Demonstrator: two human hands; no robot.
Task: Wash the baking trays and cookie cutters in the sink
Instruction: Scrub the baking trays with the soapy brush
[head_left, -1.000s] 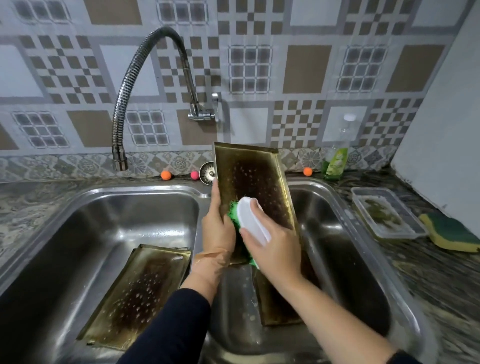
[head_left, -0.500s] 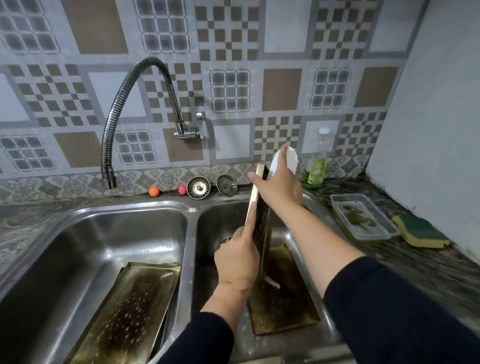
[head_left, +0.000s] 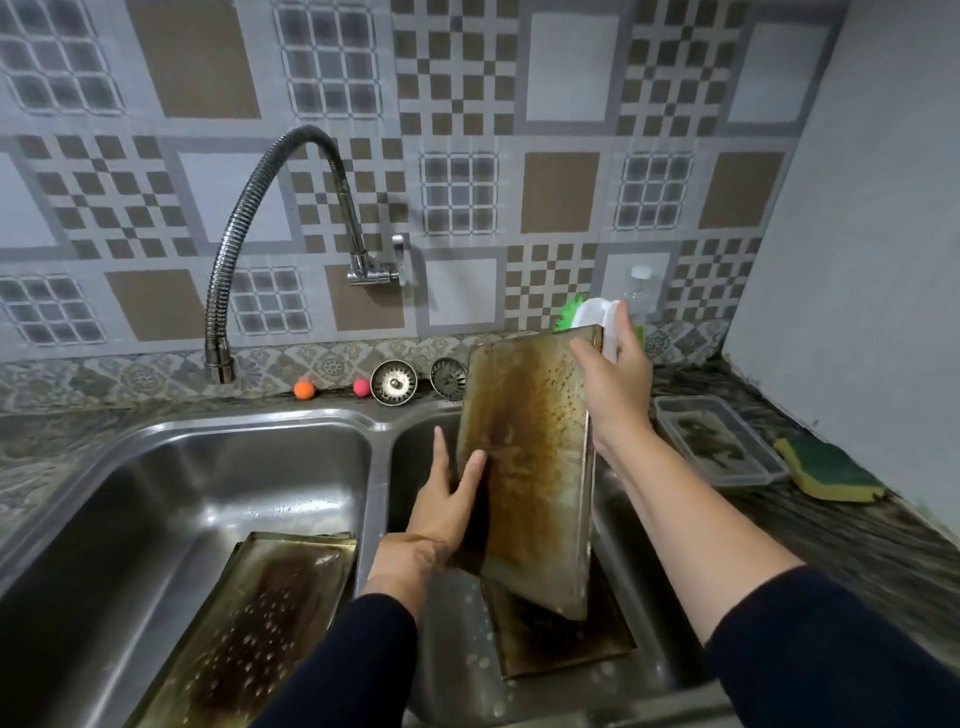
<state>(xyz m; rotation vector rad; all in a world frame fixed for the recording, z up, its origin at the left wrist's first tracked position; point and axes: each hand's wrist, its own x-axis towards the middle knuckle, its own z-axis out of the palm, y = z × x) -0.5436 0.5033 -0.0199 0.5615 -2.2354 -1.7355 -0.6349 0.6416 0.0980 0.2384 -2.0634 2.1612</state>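
A stained, browned baking tray (head_left: 535, 467) stands nearly upright over the right sink basin (head_left: 639, 582), its underside facing me. My left hand (head_left: 447, 504) grips its lower left edge. My right hand (head_left: 613, 379) holds the tray's top right corner together with a white-handled scrub brush (head_left: 597, 317) with green bristles, which sits behind the tray's top edge. Another tray (head_left: 561, 639) lies flat in the right basin beneath it. Two stacked dirty trays (head_left: 249, 634) lie in the left basin (head_left: 156, 493).
A flexible metal faucet (head_left: 244, 223) hangs over the left basin. Two sink strainers (head_left: 393, 382), an orange ball (head_left: 304, 389) and a pink ball (head_left: 361, 387) sit on the back ledge. A soap bottle (head_left: 640, 296), a clear plastic container (head_left: 722, 441) and a yellow-green sponge (head_left: 826, 467) are on the right counter.
The tray has been turned from edge-on to showing its broad underside. My right hand with the brush has stayed at the top edge; my left hand has shifted to the lower left side.
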